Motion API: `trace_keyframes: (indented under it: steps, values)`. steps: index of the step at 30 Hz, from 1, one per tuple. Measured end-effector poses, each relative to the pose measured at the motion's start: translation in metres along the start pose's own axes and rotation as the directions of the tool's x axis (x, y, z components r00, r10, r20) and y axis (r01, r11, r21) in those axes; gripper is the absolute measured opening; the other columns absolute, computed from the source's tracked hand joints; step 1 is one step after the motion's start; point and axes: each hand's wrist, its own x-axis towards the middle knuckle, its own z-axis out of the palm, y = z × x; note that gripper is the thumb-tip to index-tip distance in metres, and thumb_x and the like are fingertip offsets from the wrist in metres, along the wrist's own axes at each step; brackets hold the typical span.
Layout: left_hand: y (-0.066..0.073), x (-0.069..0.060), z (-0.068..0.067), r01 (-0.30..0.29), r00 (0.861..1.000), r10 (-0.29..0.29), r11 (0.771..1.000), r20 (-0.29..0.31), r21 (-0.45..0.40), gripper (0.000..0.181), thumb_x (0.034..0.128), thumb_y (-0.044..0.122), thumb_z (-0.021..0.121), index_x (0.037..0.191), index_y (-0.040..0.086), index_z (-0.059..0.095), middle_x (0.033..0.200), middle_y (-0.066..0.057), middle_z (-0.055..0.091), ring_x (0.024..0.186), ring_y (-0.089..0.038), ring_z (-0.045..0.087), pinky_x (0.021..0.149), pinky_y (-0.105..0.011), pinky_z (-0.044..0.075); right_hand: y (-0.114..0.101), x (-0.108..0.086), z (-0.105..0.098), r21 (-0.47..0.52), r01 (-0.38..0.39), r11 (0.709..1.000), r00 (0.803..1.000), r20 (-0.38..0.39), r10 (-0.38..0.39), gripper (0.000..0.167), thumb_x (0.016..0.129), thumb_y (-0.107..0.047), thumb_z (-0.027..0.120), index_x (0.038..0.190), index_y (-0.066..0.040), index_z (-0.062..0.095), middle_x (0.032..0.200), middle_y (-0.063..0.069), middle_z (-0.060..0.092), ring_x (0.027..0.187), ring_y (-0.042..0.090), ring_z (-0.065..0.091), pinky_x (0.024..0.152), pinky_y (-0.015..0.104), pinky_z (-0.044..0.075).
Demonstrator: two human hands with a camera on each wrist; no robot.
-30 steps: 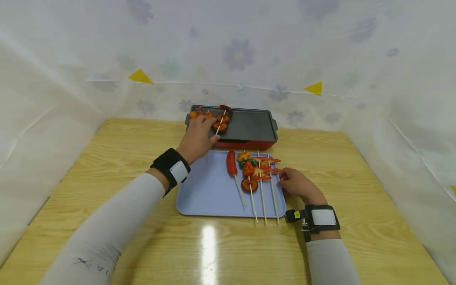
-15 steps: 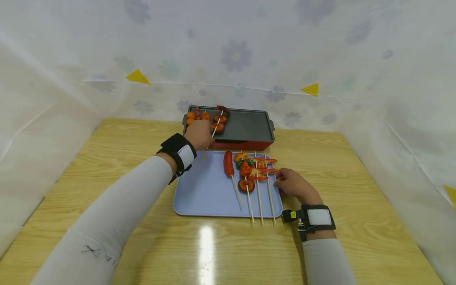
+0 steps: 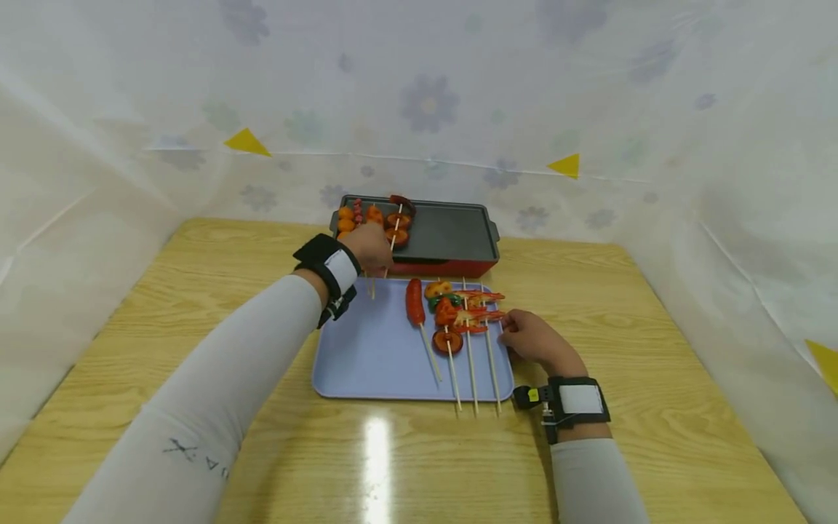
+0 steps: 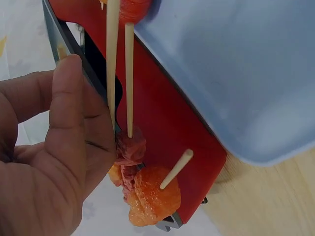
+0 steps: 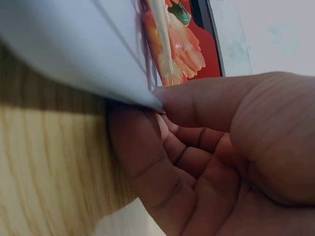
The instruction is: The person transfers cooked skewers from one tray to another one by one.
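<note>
Worktop (image 3: 655, 444): work spread over it looks about half done, as judged. Open wood lies outboard of each hand.

Tray (image 3: 366, 367): just left of the right hand. Bare stretch at its left, nearer the body than the left hand. Far rim runs close along the red front of the grill (image 3: 452, 229); little slack there.

Grill: under and beyond the left hand. Loaded left end; bare plate to that hand's right.

Right hand (image 3: 533, 336): thumb and forefinger pinch the tray's rim. Left hand (image 3: 370, 249): fingers bent beside sticks at the grill's front edge; cannot tell if it pinches one.

On the grill: mushroom skewer (image 3: 397, 237) at the left hand's right edge, orange-ball skewer (image 3: 345, 225), others part-hidden. Left on the tray, toward the right hand: two prawn skewers (image 3: 481, 315), mixed skewer (image 3: 446, 314), sausage (image 3: 415, 302). Three stick ends overhang the near rim.
</note>
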Motion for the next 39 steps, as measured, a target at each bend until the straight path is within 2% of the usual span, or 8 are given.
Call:
trace_keyframes:
  steps: [4,11,17,21,25,29,34,39]
  values:
    - [0.000,0.002,0.000,0.034,0.999,-0.034,0.999,0.018,-0.003,0.019,0.0930,0.014,0.063,0.076,0.005,0.061,0.076,-0.006,0.052,0.055,-0.014,0.049,0.055,-0.027,0.043,-0.001,0.001,0.001,0.018,-0.004,1.000,1.000,0.007,0.004,0.017,0.097,-0.006,0.055,0.110,0.004,0.054,0.095,0.015,0.056,0.081,0.025,0.057,0.066,0.034,0.051]
    - [-0.003,-0.001,0.003,0.021,1.000,-0.021,0.999,-0.010,-0.037,0.028,0.0911,0.005,0.055,0.064,0.010,0.049,0.066,-0.002,0.039,0.051,-0.015,0.037,0.049,-0.027,0.032,-0.004,0.004,0.003,0.035,-0.022,0.999,1.000,-0.007,0.022,0.016,0.096,-0.004,0.055,0.109,0.005,0.054,0.095,0.015,0.056,0.081,0.024,0.059,0.066,0.034,0.053]
    - [0.001,-0.010,0.008,0.009,1.000,-0.012,0.984,-0.012,-0.178,0.032,0.0913,0.001,0.054,0.060,0.010,0.049,0.058,0.000,0.041,0.047,-0.014,0.042,0.047,-0.026,0.035,-0.003,0.001,0.001,0.009,-0.020,1.000,1.000,0.000,0.020,0.018,0.096,-0.006,0.056,0.111,0.005,0.054,0.096,0.015,0.056,0.082,0.024,0.058,0.066,0.034,0.052]
    - [0.001,-0.018,0.016,-0.054,0.997,0.037,0.966,-0.071,-0.255,0.033,0.0886,0.000,0.058,0.059,0.009,0.046,0.054,0.000,0.039,0.045,-0.013,0.039,0.046,-0.026,0.034,-0.003,0.001,-0.001,-0.006,-0.012,1.000,1.000,0.000,0.012,0.018,0.097,-0.009,0.055,0.111,0.003,0.054,0.096,0.015,0.056,0.082,0.025,0.056,0.066,0.033,0.049]
    - [-0.002,-0.032,0.025,-0.129,0.988,0.096,0.948,-0.124,-0.292,0.005,0.0889,-0.001,0.059,0.087,0.000,0.054,0.069,-0.006,0.049,0.056,-0.016,0.048,0.051,-0.027,0.041,-0.003,0.001,-0.001,-0.003,-0.007,1.000,1.000,-0.002,0.007,0.016,0.097,-0.010,0.055,0.109,0.002,0.054,0.096,0.015,0.056,0.081,0.025,0.056,0.066,0.033,0.049]
    - [-0.005,-0.046,0.031,-0.183,0.979,0.139,0.924,-0.152,-0.337,0.033,0.0900,-0.001,0.060,0.121,-0.004,0.047,0.089,-0.014,0.057,0.070,-0.023,0.060,0.059,-0.029,0.050,-0.004,0.001,-0.001,0.000,-0.007,1.000,1.000,0.002,0.007,0.017,0.097,-0.009,0.055,0.109,0.003,0.054,0.096,0.015,0.057,0.082,0.025,0.056,0.066,0.033,0.050]
    - [-0.007,-0.055,0.035,-0.236,0.958,0.177,0.933,-0.224,-0.272,0.036,0.0917,0.000,0.056,0.126,-0.003,0.045,0.091,-0.013,0.054,0.067,-0.022,0.057,0.057,-0.029,0.046,-0.005,0.002,-0.001,-0.001,0.005,1.000,1.000,0.000,-0.005,0.018,0.097,-0.008,0.056,0.111,0.004,0.054,0.098,0.015,0.058,0.083,0.025,0.058,0.068,0.034,0.052]
    - [-0.009,-0.060,0.045,-0.248,0.941,0.186,0.948,-0.283,-0.200,0.034,0.0923,-0.002,0.052,0.125,-0.003,0.045,0.087,-0.011,0.051,0.064,-0.022,0.049,0.053,-0.028,0.039,-0.004,0.002,-0.001,0.000,0.012,1.000,1.000,0.008,-0.012,0.018,0.097,-0.008,0.055,0.111,0.004,0.054,0.098,0.016,0.058,0.084,0.024,0.058,0.068,0.034,0.052]
